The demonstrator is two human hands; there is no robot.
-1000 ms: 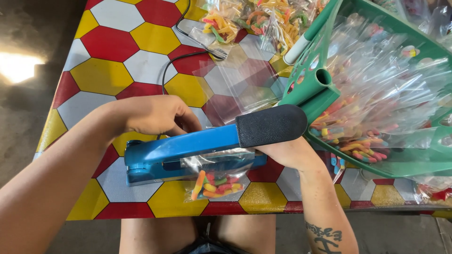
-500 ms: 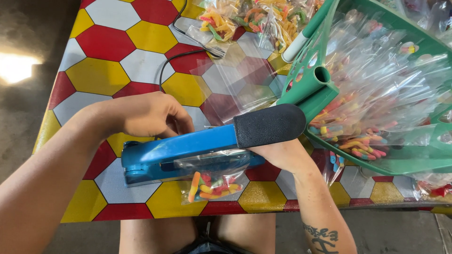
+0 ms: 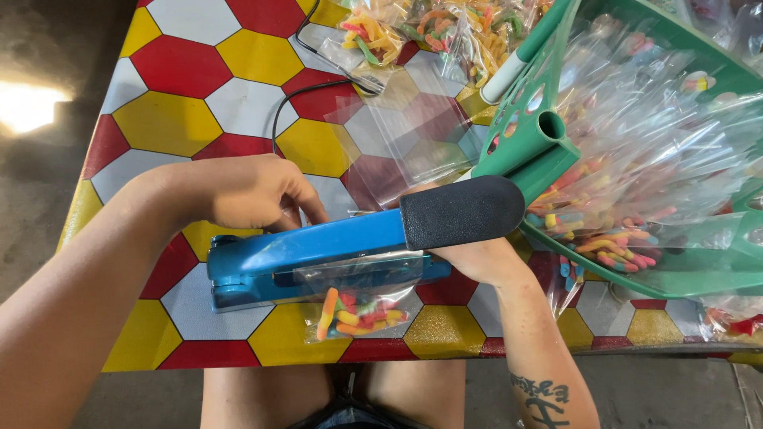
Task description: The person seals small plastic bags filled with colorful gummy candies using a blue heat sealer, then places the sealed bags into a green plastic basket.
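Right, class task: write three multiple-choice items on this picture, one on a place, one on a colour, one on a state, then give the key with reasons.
1. Where does the small bag of sweets lie?
A. in the green basket
B. across the blue sealer
C. on the floor

2. What colour is the sealer's handle pad?
A. black
B. yellow
C. white

3. How is the sealer's arm?
A. raised upright
B. taken off
C. lowered onto the bag

Key: 1 B, the bag's top runs under the arm of the blue sealer; 2 A, the pad is black foam; 3 C, the arm lies low over the bag.
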